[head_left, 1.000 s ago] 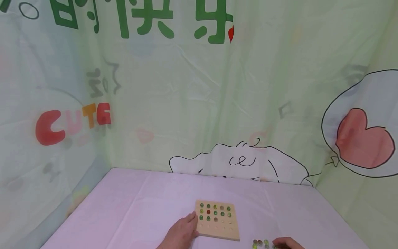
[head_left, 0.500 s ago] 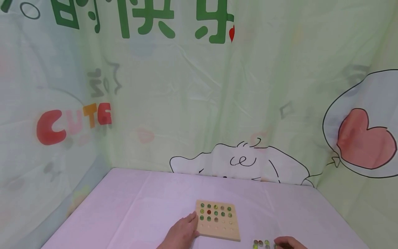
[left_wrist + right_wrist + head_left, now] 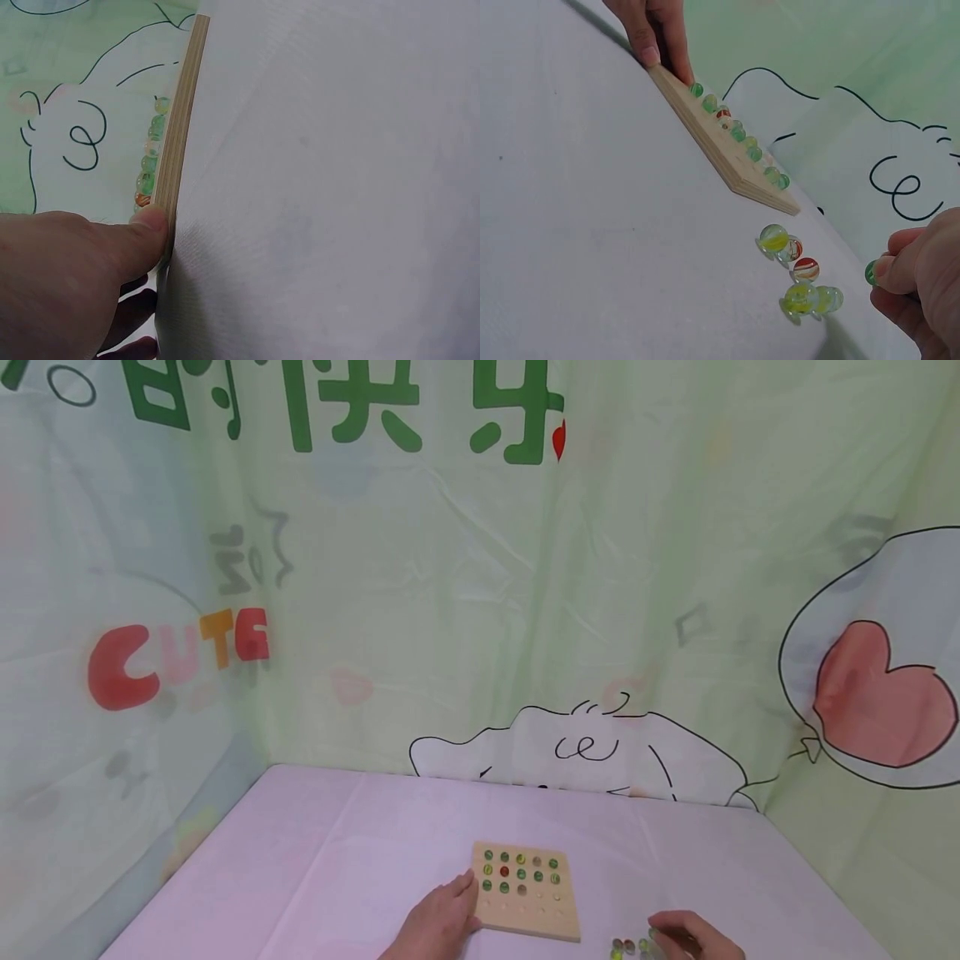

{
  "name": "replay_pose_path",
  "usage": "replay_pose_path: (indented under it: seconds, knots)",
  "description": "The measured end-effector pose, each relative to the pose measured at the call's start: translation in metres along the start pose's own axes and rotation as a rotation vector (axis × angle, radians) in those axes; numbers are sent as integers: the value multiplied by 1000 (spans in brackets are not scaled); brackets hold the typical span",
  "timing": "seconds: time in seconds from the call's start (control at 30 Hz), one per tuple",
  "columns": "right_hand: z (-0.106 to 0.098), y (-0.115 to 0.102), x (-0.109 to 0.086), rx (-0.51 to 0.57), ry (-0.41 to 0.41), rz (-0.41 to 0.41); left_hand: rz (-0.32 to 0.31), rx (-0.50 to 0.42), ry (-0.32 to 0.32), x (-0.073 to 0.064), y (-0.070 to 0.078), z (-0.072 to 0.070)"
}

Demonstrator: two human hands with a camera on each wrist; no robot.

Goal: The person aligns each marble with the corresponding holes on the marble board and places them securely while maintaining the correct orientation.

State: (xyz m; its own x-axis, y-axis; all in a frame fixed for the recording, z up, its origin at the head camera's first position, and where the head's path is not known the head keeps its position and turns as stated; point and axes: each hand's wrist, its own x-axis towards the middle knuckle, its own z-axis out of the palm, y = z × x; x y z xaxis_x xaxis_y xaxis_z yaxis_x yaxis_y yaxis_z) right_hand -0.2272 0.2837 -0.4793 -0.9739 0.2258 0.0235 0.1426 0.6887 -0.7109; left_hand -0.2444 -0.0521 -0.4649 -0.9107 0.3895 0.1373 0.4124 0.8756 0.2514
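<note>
My left hand [image 3: 437, 920] holds the near left corner of a square wooden board [image 3: 536, 929], its thumb on the near edge in the left wrist view. Glass marbles [image 3: 521, 874], mostly green with some yellow and one red, sit in the board's far three rows of dimples. The near dimples hold none. To the board's right, my right hand [image 3: 696, 935] pinches a green marble [image 3: 871, 273] between thumb and fingertips, raised off the table. Several loose marbles [image 3: 800, 298], yellow-green and red-streaked, lie just left of that hand.
A pale pink cloth covers the table [image 3: 360, 860]. Printed curtains [image 3: 480, 610] stand along its back and sides, with a cartoon outline [image 3: 585, 747] behind the table's far edge.
My right hand has risen from the table beside the loose marbles and moved slightly forward, a green marble now showing at its fingertips. The left hand and the board stay put.
</note>
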Motion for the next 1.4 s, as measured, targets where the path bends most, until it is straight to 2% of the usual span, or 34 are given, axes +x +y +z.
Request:
replay_pose_path:
  seconds: [0.1, 0.33, 0.57, 0.77, 0.97, 1.1, 1.23, 1.4]
  knots:
    - [3, -9, -1, 5, 58, -35, -10, -1, -7, 1, 0, 0]
    - [7, -36, -5, 52, 53, -50, -3, 17, -2, 1, -1, 1]
    - [18, -61, -7, 74, 96, -56, -5, 26, 3, 0, -1, 0]
    - [30, -70, -5, 84, 86, -50, 1, 1, 6, 0, -3, 1]
    - [35, -80, -6, 115, 119, -143, 17, 21, 26, 1, -4, 3]
    - [40, -84, -5, 124, 111, -173, 25, 22, 25, 0, -5, 2]
    - [45, -87, -2, 110, 97, -150, 25, 8, 31, 0, -5, 3]
    - [50, -94, -1, 145, 67, -119, 38, 1, 41, 0, -5, 3]
